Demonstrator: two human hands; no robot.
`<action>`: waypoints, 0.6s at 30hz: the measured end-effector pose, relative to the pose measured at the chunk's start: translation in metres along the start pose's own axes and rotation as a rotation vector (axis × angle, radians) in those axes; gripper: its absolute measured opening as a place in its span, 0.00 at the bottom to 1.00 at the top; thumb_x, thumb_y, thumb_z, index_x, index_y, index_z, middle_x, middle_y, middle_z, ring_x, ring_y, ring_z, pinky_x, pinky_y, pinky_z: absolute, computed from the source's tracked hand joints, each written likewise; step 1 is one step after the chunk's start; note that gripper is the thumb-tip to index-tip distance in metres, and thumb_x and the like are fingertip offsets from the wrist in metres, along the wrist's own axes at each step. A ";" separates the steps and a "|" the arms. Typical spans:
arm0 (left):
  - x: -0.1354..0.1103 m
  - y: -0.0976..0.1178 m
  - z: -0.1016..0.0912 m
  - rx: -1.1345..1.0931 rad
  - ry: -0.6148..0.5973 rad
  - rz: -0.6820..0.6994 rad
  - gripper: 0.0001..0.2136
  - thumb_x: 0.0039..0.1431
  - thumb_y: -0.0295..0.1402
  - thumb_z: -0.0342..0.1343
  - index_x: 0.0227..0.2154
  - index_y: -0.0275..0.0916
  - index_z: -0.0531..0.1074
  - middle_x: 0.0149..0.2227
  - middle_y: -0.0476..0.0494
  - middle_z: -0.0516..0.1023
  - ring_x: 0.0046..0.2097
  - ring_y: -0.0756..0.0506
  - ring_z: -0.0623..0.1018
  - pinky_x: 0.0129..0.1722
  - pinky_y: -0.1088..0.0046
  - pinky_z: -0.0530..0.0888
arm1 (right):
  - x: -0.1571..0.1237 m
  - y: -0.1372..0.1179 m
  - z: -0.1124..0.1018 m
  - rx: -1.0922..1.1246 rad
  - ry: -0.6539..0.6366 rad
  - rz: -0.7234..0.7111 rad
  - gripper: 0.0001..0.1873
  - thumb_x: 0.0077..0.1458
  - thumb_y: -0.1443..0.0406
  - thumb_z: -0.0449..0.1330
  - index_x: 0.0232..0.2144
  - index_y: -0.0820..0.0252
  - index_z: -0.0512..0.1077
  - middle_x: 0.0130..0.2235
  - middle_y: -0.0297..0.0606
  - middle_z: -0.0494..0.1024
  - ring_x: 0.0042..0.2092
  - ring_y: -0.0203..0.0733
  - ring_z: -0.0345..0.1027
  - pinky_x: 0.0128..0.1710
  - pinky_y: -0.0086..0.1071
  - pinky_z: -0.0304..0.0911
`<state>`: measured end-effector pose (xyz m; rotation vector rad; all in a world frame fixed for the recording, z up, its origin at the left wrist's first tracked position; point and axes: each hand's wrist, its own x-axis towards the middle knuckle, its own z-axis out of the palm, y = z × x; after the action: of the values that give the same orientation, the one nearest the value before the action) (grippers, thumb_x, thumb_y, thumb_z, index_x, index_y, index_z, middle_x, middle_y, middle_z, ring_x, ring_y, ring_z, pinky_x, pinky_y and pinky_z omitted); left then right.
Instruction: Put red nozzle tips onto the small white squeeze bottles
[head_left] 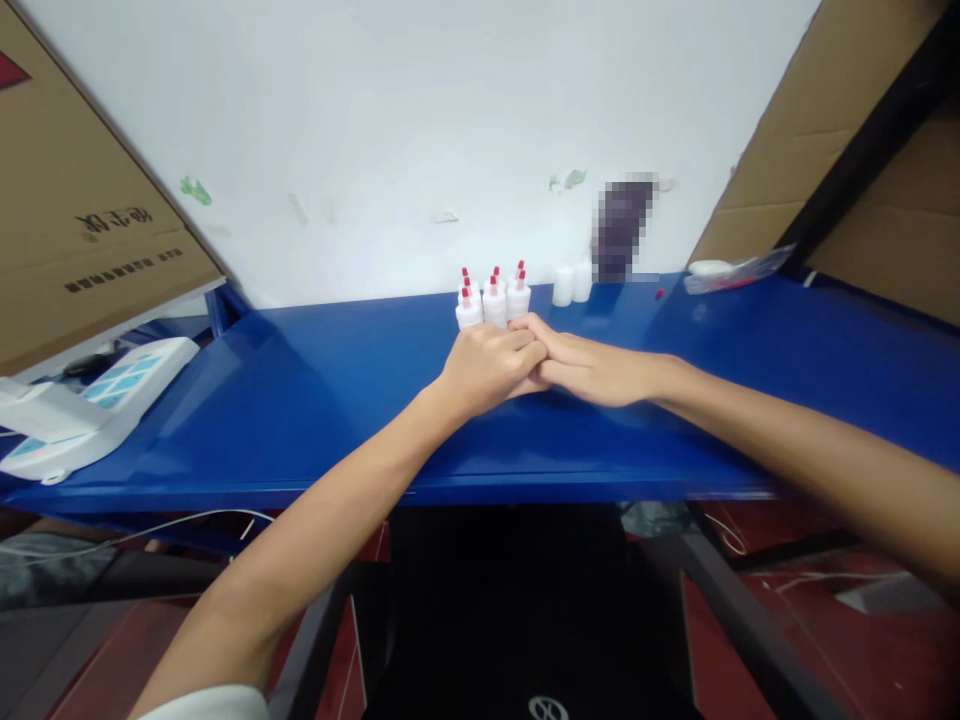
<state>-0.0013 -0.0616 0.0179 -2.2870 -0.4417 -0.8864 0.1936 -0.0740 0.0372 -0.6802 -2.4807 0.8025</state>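
Observation:
My left hand (pixel 487 365) and my right hand (pixel 589 368) meet over the blue table, fingers closed and pressed against each other. Whatever they may hold is hidden by the fingers; a small red spot shows at the right fingertips, too small to name. Just behind my hands stands a tight group of several white squeeze bottles (pixel 469 312), upright, with red-tipped nozzle caps. Two white containers without red tips (pixel 562 287) stand to the right of that group.
The blue table (pixel 337 370) runs along a white wall panel. At left is a white device with blue keys (pixel 124 385), next to a cardboard sheet (pixel 97 200). A clear plastic bag (pixel 739 272) and a small red piece (pixel 660 294) lie at right.

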 end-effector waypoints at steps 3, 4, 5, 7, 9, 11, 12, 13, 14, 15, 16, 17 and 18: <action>-0.001 0.000 0.000 -0.002 0.004 -0.015 0.24 0.72 0.47 0.48 0.25 0.37 0.73 0.23 0.46 0.75 0.22 0.50 0.71 0.23 0.70 0.58 | -0.001 0.001 -0.001 -0.008 -0.008 -0.009 0.07 0.62 0.64 0.51 0.44 0.54 0.59 0.34 0.34 0.65 0.37 0.43 0.59 0.35 0.36 0.63; -0.002 -0.001 0.000 -0.008 -0.003 -0.022 0.24 0.72 0.48 0.47 0.26 0.36 0.73 0.23 0.45 0.75 0.22 0.50 0.71 0.23 0.70 0.58 | -0.002 0.000 -0.001 -0.013 -0.010 -0.002 0.06 0.63 0.64 0.51 0.43 0.54 0.59 0.34 0.34 0.65 0.36 0.42 0.59 0.34 0.36 0.62; -0.002 -0.001 0.000 -0.015 -0.013 -0.029 0.24 0.72 0.48 0.47 0.26 0.37 0.73 0.24 0.45 0.76 0.23 0.50 0.70 0.24 0.70 0.58 | -0.002 0.000 -0.001 -0.018 -0.010 0.013 0.05 0.64 0.64 0.50 0.42 0.54 0.58 0.33 0.33 0.65 0.35 0.42 0.59 0.33 0.36 0.61; -0.002 -0.001 0.000 -0.031 -0.025 -0.041 0.25 0.71 0.50 0.47 0.26 0.37 0.73 0.24 0.45 0.76 0.23 0.50 0.70 0.24 0.70 0.58 | -0.002 -0.002 -0.001 -0.031 -0.011 0.047 0.03 0.65 0.64 0.49 0.41 0.54 0.57 0.32 0.32 0.64 0.34 0.41 0.58 0.32 0.36 0.60; -0.003 -0.001 0.000 -0.045 -0.021 -0.049 0.25 0.71 0.50 0.47 0.26 0.37 0.73 0.24 0.45 0.75 0.23 0.50 0.70 0.24 0.70 0.58 | -0.002 -0.003 -0.001 -0.045 -0.014 0.067 0.01 0.66 0.64 0.47 0.40 0.54 0.56 0.31 0.31 0.62 0.32 0.40 0.56 0.32 0.36 0.58; -0.003 -0.001 0.001 -0.059 -0.008 -0.057 0.24 0.71 0.49 0.48 0.25 0.37 0.73 0.23 0.46 0.75 0.23 0.50 0.70 0.25 0.70 0.59 | -0.002 -0.004 -0.001 -0.053 -0.014 0.058 0.01 0.66 0.65 0.47 0.38 0.54 0.55 0.30 0.30 0.60 0.30 0.38 0.54 0.31 0.36 0.56; -0.003 -0.001 0.001 -0.067 -0.002 -0.060 0.24 0.71 0.49 0.48 0.25 0.36 0.73 0.23 0.46 0.75 0.23 0.50 0.71 0.25 0.70 0.59 | -0.002 -0.004 -0.001 -0.055 -0.013 0.050 0.02 0.66 0.65 0.47 0.38 0.54 0.54 0.30 0.29 0.60 0.29 0.38 0.53 0.30 0.36 0.55; -0.003 -0.001 0.001 -0.075 0.002 -0.065 0.24 0.71 0.48 0.48 0.25 0.37 0.72 0.23 0.46 0.75 0.23 0.50 0.71 0.25 0.70 0.59 | -0.001 -0.004 -0.001 -0.056 -0.010 0.046 0.03 0.66 0.66 0.47 0.37 0.53 0.54 0.29 0.29 0.59 0.29 0.37 0.53 0.30 0.36 0.55; -0.003 0.000 0.002 -0.084 0.003 -0.070 0.24 0.71 0.48 0.48 0.25 0.37 0.72 0.23 0.47 0.74 0.23 0.50 0.71 0.25 0.70 0.59 | -0.001 -0.004 -0.001 -0.056 -0.006 0.046 0.03 0.65 0.66 0.47 0.37 0.53 0.54 0.29 0.29 0.59 0.29 0.37 0.53 0.30 0.36 0.54; -0.003 0.000 0.002 -0.093 0.000 -0.076 0.24 0.71 0.49 0.48 0.25 0.37 0.72 0.22 0.47 0.74 0.23 0.50 0.70 0.25 0.70 0.59 | -0.001 -0.004 -0.001 -0.054 -0.005 0.052 0.04 0.65 0.66 0.47 0.37 0.53 0.53 0.29 0.28 0.59 0.29 0.37 0.53 0.30 0.36 0.54; -0.003 0.000 0.002 -0.101 -0.005 -0.082 0.24 0.71 0.49 0.48 0.25 0.37 0.72 0.22 0.47 0.74 0.23 0.50 0.70 0.25 0.71 0.59 | -0.001 -0.004 -0.001 -0.052 -0.005 0.061 0.04 0.65 0.66 0.47 0.37 0.53 0.53 0.29 0.28 0.59 0.29 0.38 0.53 0.29 0.36 0.53; -0.003 0.000 0.003 -0.108 -0.014 -0.088 0.24 0.71 0.50 0.48 0.25 0.37 0.73 0.22 0.47 0.73 0.23 0.50 0.70 0.25 0.71 0.59 | 0.000 -0.004 -0.001 -0.051 -0.009 0.072 0.04 0.64 0.66 0.47 0.37 0.53 0.53 0.28 0.28 0.58 0.29 0.38 0.53 0.29 0.36 0.53; -0.003 0.000 0.003 -0.113 -0.024 -0.093 0.24 0.71 0.50 0.48 0.25 0.37 0.73 0.22 0.47 0.73 0.23 0.50 0.70 0.25 0.71 0.59 | 0.000 -0.003 0.000 -0.051 -0.013 0.081 0.04 0.64 0.66 0.48 0.37 0.53 0.53 0.28 0.29 0.58 0.29 0.38 0.53 0.30 0.37 0.54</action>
<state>-0.0019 -0.0601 0.0143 -2.3989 -0.5246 -0.9525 0.1930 -0.0762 0.0394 -0.8010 -2.5066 0.7777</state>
